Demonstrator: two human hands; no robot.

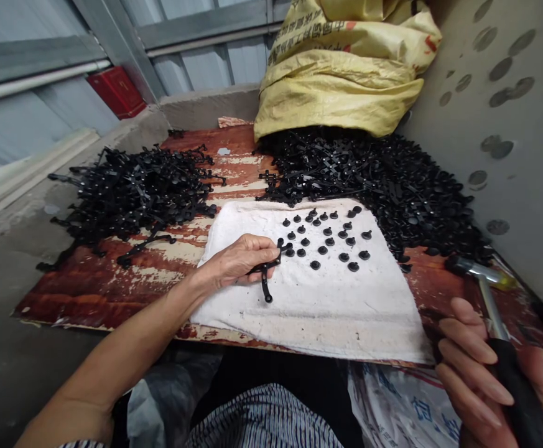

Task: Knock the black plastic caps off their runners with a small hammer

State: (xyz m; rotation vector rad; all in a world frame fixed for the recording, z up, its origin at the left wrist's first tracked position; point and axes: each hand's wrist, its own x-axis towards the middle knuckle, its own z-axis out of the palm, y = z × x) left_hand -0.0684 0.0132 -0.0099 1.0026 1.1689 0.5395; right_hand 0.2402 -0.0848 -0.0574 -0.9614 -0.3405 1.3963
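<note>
The left hand (234,261) pinches a black plastic runner (266,270) on the white towel (308,317); the right hand (476,373) wraps curled fingers (467,342) around a black-handled hammer (516,389).

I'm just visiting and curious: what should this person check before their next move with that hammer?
Left hand has hold of the black plastic runner: ok, it is pinched in the fingers.
Runner lies over the white towel: ok.
Right hand wraps the black grip of the hammer: ok.
Hammer head is away from the left hand: ok, it sits far to the right, beyond the towel.
Small black knobs are apart from the runner: not ok, a few lie right beside its end.
Hammer head is tight on its shaft: cannot tell.
</note>
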